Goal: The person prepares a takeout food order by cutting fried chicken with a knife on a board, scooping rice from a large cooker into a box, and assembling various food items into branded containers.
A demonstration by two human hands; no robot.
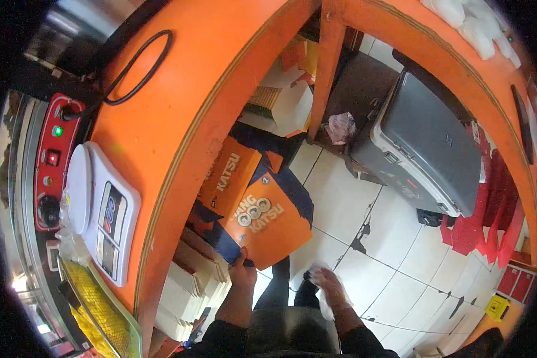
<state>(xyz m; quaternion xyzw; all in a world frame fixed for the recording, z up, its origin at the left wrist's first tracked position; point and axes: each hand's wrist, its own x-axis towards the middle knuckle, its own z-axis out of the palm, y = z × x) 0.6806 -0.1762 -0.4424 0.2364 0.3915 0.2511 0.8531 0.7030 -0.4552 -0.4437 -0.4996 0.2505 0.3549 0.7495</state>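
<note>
Below the orange counter, an orange and dark blue printed cardboard box (273, 219) lies under its edge with its lid panel towards me. My left hand (243, 272) grips the near corner of this box, thumb on top. A second orange printed box (232, 172) is right behind it. My right hand (326, 283), slightly blurred, is over the tiled floor to the right of the box. It holds a crumpled white cloth or tissue (326, 306), which hangs down beside the wrist.
A white kitchen scale (112, 223) and a black cable loop (138, 67) lie on the orange counter (197, 53). Folded white cartons (179, 291) are stacked underneath. A grey hard case (425, 138) stands under the counter at right, beside red cloth (470, 228). White gloves (476, 33) lie top right.
</note>
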